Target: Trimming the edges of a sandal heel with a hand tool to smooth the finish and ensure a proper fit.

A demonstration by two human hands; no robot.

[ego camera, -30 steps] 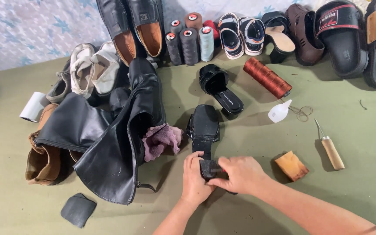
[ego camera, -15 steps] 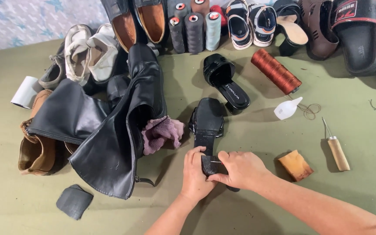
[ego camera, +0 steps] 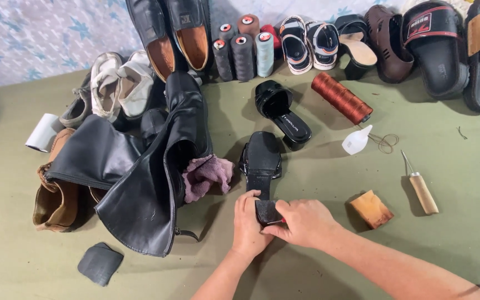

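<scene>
A black sandal lies sole-up on the olive floor cloth, its heel end toward me. My left hand presses against the left side of the heel. My right hand covers the heel's right side, fingers curled on it, with a small red thing just showing under the fingers. The black heel patch shows between the two hands. The matching black sandal lies upright farther back.
Tall black boots with a pink rag lie left. A rust thread spool, white glue bottle, awl and wooden block lie right. A black patch lies near left. Shoes, sandals and thread cones line the back.
The view has shifted slightly. Both hands stay on the sandal's heel, with only small finger movements.
</scene>
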